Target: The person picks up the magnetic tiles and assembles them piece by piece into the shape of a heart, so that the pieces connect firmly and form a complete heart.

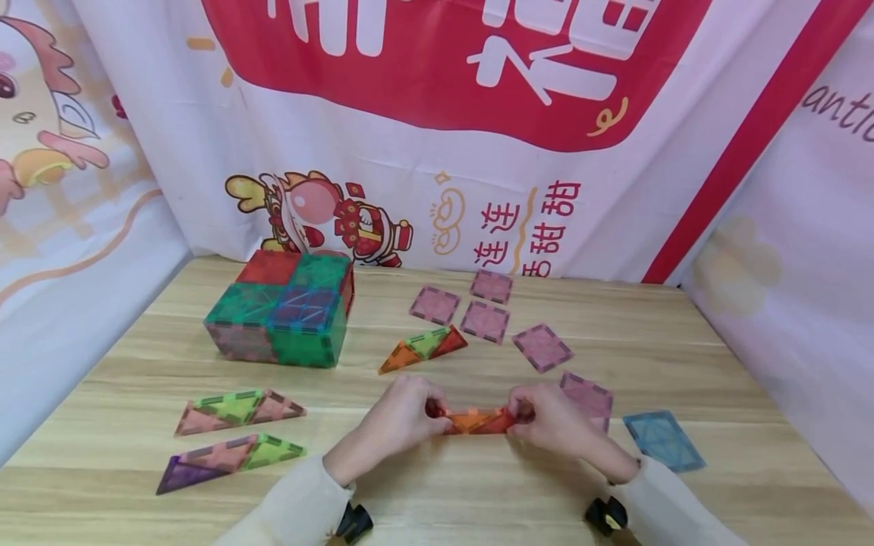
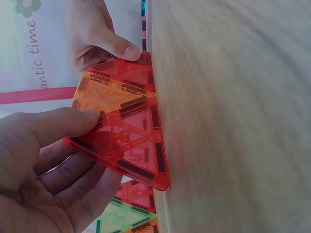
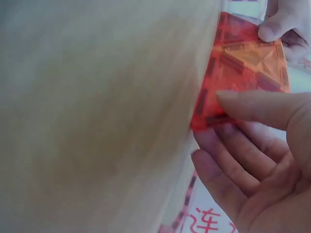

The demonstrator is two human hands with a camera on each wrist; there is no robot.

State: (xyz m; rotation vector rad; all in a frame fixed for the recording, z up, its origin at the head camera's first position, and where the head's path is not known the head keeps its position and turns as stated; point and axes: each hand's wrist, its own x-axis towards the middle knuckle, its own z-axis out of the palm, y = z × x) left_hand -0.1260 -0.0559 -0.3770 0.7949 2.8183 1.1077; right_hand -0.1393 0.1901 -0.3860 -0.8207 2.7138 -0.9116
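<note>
Both hands hold a strip of joined translucent triangle tiles (image 1: 471,422), orange in the middle with red at each end. It is raised off flat, its long edge at the tabletop. The left hand (image 1: 410,409) pinches one end; in the left wrist view its thumb lies over the red triangle tile (image 2: 138,138) near the orange triangle tile (image 2: 99,94). At the opposite end the right hand (image 1: 553,421) pinches the other red triangle tile (image 3: 218,82), thumb on the near face and fingers behind. Just behind the hands lies an orange, green and red strip (image 1: 426,346).
A block of green, red and blue tiles (image 1: 307,341) stands at back left. Two three-triangle strips, one pink and green (image 1: 235,409), one purple, pink and green (image 1: 218,456), lie front left. Several pink square tiles (image 1: 542,347) and a blue square tile (image 1: 664,440) lie right.
</note>
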